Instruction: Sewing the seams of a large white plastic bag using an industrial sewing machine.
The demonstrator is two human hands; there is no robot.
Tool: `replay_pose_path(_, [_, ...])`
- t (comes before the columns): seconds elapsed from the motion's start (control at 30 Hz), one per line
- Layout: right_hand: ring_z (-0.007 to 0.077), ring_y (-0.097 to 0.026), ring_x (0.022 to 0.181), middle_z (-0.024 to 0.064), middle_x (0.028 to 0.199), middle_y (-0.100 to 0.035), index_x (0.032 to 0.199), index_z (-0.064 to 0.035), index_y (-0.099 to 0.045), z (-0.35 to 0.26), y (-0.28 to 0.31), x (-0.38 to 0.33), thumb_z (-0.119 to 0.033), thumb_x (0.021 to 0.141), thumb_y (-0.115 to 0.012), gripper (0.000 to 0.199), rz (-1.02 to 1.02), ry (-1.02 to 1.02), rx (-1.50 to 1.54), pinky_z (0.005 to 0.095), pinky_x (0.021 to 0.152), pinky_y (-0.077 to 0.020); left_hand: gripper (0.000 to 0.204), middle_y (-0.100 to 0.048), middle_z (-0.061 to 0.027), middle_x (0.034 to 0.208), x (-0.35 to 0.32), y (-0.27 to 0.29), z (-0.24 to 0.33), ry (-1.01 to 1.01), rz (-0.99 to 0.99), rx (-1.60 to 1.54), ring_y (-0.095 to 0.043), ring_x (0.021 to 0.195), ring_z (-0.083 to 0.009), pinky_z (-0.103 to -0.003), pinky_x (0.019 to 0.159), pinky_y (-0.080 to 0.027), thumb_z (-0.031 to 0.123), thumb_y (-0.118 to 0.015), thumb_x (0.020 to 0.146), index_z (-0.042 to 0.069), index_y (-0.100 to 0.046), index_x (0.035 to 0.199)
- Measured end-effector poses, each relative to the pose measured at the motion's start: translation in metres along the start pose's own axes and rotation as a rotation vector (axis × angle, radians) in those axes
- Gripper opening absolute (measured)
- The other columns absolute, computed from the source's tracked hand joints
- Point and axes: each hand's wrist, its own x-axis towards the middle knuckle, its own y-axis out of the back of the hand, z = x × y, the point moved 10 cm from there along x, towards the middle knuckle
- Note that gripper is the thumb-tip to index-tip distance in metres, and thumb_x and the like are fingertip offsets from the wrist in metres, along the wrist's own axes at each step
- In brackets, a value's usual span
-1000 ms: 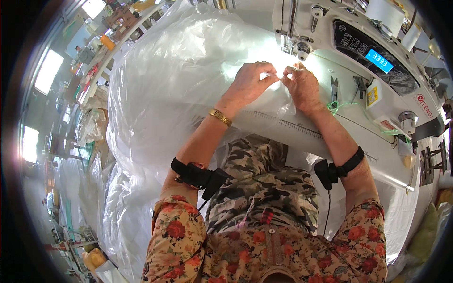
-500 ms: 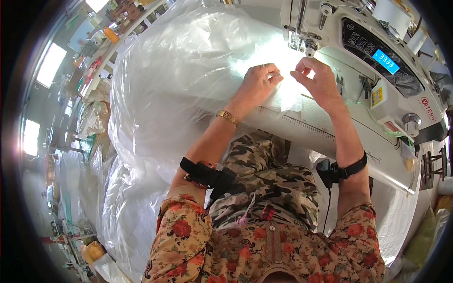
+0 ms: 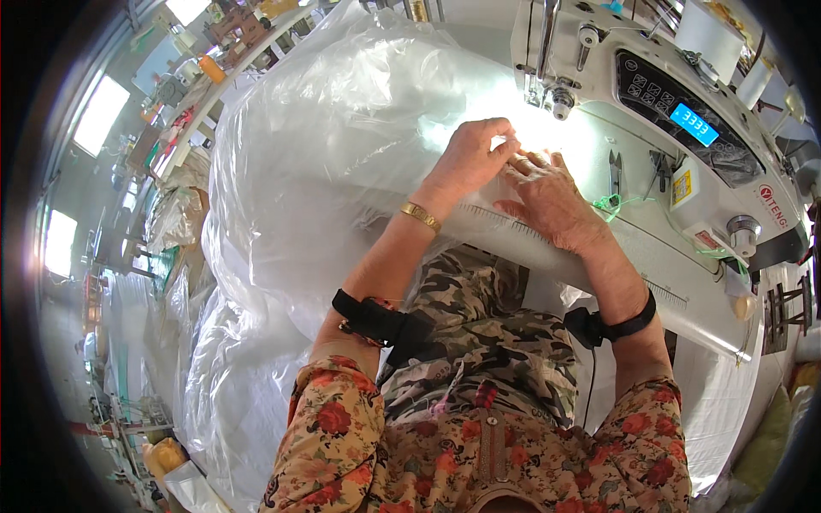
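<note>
Just in front of the sewing machine's needle area (image 3: 560,104), my left hand (image 3: 470,162) is closed in a pinch, thumb against fingertips. Strong glare from the lamp hides what is between them. My right hand (image 3: 552,201) lies palm down on the machine bed (image 3: 637,239), fingers stretched out and thumb apart, its fingertips close to the left hand's pinch. A large heap of clear plastic sheeting (image 3: 316,154) spreads left of my left hand and hangs down over the table's near side.
Small thread snips (image 3: 615,171) lie right of my right hand, beside green thread (image 3: 611,205). The machine head with a lit display (image 3: 694,125) stands at the right. A printed ruler scale (image 3: 513,224) runs along the front edge. White thread cones (image 3: 710,38) stand behind.
My right hand has come down and left, going from a raised pinch to lying flat with fingers stretched, beside my left hand. The left hand has barely moved and keeps its pinch.
</note>
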Motion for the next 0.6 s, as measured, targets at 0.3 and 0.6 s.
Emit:
replay_pose_path(0.3, [0.0298, -0.022, 0.144, 0.0101, 0.153, -0.03, 0.143, -0.0099, -0.04, 0.003, -0.012, -0.003, -0.065, 0.08, -0.058, 0.086, -0.065, -0.175, 0.238, 0.0706, 0.11, -0.0175, 0.024, -0.061, -0.0192, 0.074, -0.003, -0.02, 0.007, -0.053, -0.079, 0.107, -0.054, 0.065, -0.0353, -0.041, 0.065, -0.045, 0.023, -0.056, 0.094, -0.001, -0.057, 0.092])
replay_pose_path(0.6, [0.0286, -0.028, 0.142, 0.0122, 0.152, -0.032, 0.143, -0.0095, -0.041, 0.0, -0.022, -0.016, -0.06, 0.085, -0.056, 0.078, -0.133, -0.247, 0.044, 0.067, 0.108, -0.0185, 0.025, -0.063, -0.0172, 0.079, -0.015, -0.025, -0.005, 0.0, -0.074, -0.009, -0.056, 0.067, -0.0306, -0.04, 0.068, -0.046, 0.025, -0.054, 0.096, 0.0, -0.057, 0.093])
